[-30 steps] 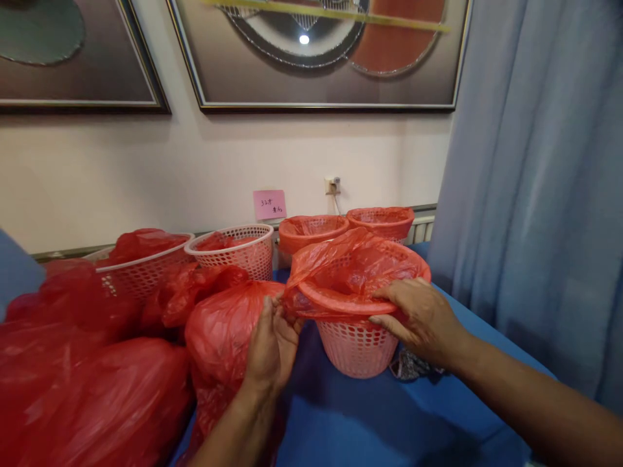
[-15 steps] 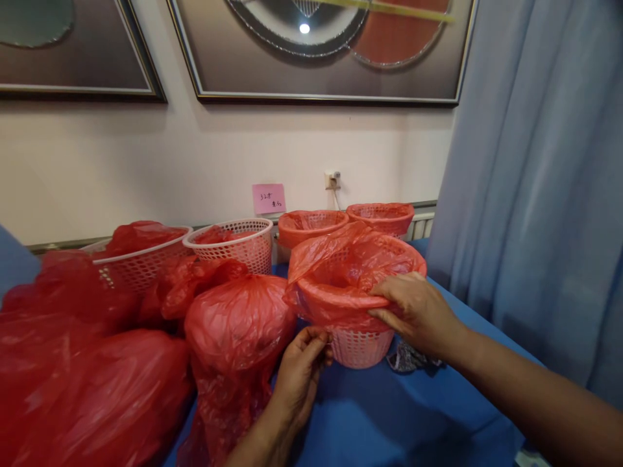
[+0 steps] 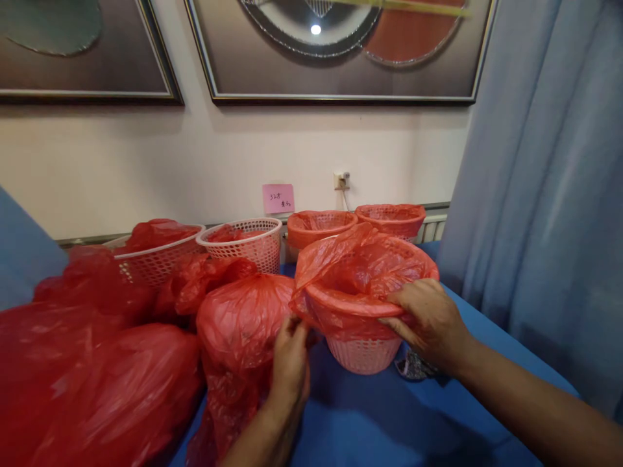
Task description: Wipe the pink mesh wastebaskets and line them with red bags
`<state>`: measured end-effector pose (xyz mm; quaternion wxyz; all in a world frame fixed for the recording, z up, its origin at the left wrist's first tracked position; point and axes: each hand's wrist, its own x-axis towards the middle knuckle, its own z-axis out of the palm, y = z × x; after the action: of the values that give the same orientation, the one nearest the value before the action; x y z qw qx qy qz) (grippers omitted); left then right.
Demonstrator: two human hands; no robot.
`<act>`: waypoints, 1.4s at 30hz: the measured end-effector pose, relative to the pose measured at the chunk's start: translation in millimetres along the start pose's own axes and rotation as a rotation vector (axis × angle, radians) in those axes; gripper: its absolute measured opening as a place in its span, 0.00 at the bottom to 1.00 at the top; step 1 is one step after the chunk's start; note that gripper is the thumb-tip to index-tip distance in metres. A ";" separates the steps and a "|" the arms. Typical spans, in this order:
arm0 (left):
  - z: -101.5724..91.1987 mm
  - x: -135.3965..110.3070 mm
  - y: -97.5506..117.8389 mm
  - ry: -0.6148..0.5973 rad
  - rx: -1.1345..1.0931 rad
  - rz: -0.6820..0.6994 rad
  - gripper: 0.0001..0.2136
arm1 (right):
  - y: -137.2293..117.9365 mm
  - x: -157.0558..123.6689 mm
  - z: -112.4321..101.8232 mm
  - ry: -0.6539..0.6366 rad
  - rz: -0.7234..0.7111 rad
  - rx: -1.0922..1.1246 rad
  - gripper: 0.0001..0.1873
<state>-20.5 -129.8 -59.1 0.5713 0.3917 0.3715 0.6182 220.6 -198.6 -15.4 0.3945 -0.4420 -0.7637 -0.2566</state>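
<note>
A white plastic basket (image 3: 363, 355) with holes in its side stands on the blue-covered table. A thin red plastic bag (image 3: 348, 305) lines it and is folded over the front, right and part of the left rim; at the back left the bag stands up loosely. My right hand (image 3: 428, 318) grips the bag and rim at the front right, thumb outside and fingers over the top. My left hand (image 3: 291, 363) is at the bag's hanging left edge, its fingers pinched together on the film. The fingertips are partly blurred.
Several filled red bags (image 3: 141, 389) crowd the left, one knotted bag (image 3: 243, 311) beside my left hand. Behind stand white baskets (image 3: 257, 250) and two red-lined baskets (image 3: 321, 222). A dark patterned cloth (image 3: 413, 366) lies right of the basket. A blue curtain (image 3: 525, 194) hangs at right.
My left hand has moved left and slightly up, from the bag's lower front edge to its left edge. My right hand keeps its hold on the rim. The view has shifted slightly.
</note>
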 end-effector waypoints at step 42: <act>19.7 31.0 29.9 -0.127 -0.399 -0.455 0.06 | 0.9 -25.6 -15.7 0.152 0.021 -0.037 0.31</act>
<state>-16.2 -100.8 -21.8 0.7827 0.2163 0.2845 0.5096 234.9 -221.9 -27.8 0.4457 -0.4363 -0.7221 -0.2993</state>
